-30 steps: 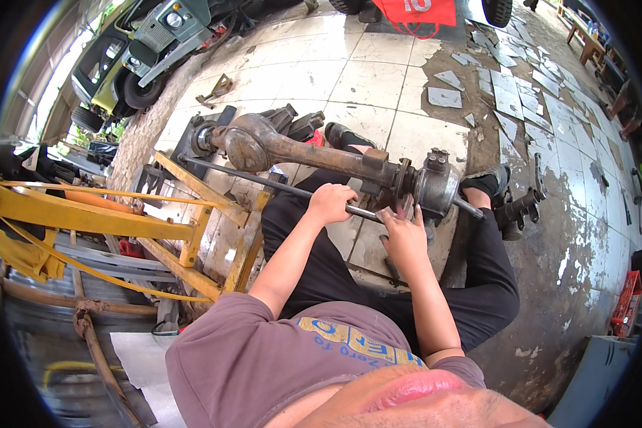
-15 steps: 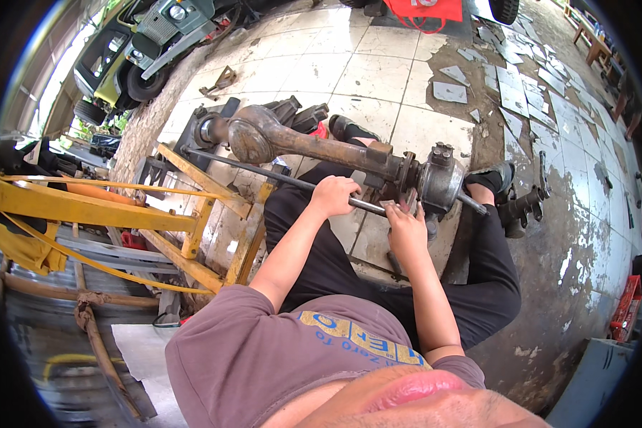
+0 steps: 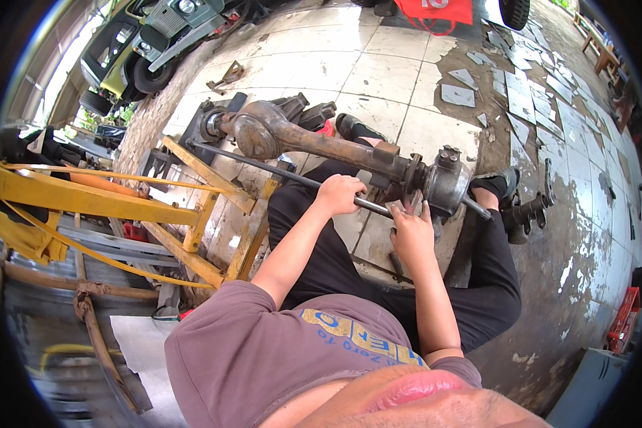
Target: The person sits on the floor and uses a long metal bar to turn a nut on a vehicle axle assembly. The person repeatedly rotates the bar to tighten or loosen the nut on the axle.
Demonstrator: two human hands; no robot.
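I sit on the tiled floor before a rusty axle housing (image 3: 314, 150), which has a round steel end housing (image 3: 446, 189) at its right end. A long dark steel shaft (image 3: 264, 165) lies in front of it, bright toward its right end. My left hand (image 3: 340, 194) is closed round the shaft. My right hand (image 3: 411, 232) is at the bright right end, fingers bent against it; its fingertips blur a little and partly hide what they touch, just below the flange (image 3: 410, 175).
A yellow steel frame (image 3: 93, 198) stands close on my left. An old vehicle (image 3: 125, 57) is at upper left, a red bag (image 3: 424, 11) at the top. Cracked loose tiles (image 3: 521, 100) lie at right, near a red crate (image 3: 624, 319) and metal parts (image 3: 528, 214).
The whole view has shifted slightly. Both hands stay on the shaft; my right hand's fingertips have moved a little against it.
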